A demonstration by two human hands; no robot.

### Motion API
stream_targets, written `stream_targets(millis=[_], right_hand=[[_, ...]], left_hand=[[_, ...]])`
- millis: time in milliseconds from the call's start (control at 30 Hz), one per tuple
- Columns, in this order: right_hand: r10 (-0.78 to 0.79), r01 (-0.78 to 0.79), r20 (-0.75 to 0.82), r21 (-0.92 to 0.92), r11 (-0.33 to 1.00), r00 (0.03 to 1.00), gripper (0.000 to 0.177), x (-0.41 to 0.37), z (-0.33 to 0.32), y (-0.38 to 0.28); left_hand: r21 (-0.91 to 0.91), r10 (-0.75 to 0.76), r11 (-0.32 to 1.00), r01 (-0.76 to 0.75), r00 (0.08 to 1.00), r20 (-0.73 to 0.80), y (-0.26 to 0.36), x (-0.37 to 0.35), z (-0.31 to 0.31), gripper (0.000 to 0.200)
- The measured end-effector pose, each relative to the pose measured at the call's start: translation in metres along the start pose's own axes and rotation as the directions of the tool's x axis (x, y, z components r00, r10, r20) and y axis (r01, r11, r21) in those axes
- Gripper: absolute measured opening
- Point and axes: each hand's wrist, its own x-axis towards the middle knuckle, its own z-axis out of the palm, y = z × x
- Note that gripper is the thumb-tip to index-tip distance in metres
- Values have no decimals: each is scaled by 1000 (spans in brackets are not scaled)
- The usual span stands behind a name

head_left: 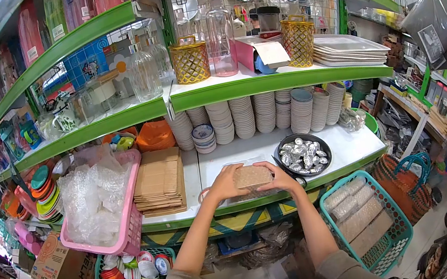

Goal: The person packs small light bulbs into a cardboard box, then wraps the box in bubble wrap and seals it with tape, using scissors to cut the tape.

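Observation:
Both hands grip a small brown cardboard pack [252,175] from its two sides, at the front edge of the white shelf. My left hand [225,183] wraps its left end and my right hand [278,178] its right end. Clear plastic-looking material [247,196] shows beneath the pack; its exact form is hard to make out. Just right of my right hand sits a black pan [328,153] filled with shiny silver foil-like pieces [303,155]. To the left lies a stack of flat folded cardboard [158,179].
A pink basket [135,177] of bubble wrap [94,189] stands left. Below right, a teal basket [406,227] holds several wrapped brown packs [367,219]. Another teal basket [100,278] with small bowls is low left. Stacked white bowls [243,117] line the shelf's back, under a green-edged upper shelf [279,83].

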Motion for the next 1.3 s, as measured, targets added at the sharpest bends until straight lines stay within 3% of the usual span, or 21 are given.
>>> stream_targets(millis=[300,500,600,800,900,967,1033,1100,1167,1233,1300], right_hand=[[-5,8,-57,43,999,998,83,-6,6,3],[-23,28,-282,13,1000,959,78,-12,20,10],[-65,72,-375,4,997,925,69,-14,27,16],[-6,109,-442,208,972,897,61,-12,36,22],[20,76,-484,177,981,875,59,-5,36,22],[89,-64,-575,64,996,813,56,4,35,25],[96,-86,-597,44,995,797,57,11,37,24],[101,-109,-618,24,994,780,60,14,34,15],[194,-455,-616,-301,838,764,72,10,28,-8],[202,-447,-587,-308,840,784,79,17,22,5],[245,-485,-557,-335,808,793,89,23,18,2]], left_hand=[[-299,-118,954,33,956,-270,-7,-22,25,91],[-566,-258,822,58,925,-280,-9,-26,37,88],[-555,-297,829,67,894,-336,-8,-27,46,90],[-663,-432,739,122,841,-327,15,-27,43,86],[-583,-501,774,248,802,-325,9,-21,39,83],[-536,-532,788,303,774,-344,1,-13,39,82],[-490,-561,794,359,744,-363,3,-8,33,83],[-479,-638,734,481,729,-246,5,-4,25,88],[-443,-654,733,516,714,-250,3,0,24,91],[-407,-670,728,552,699,-250,11,4,12,94],[-263,-733,643,720,677,60,24,10,-11,105]])
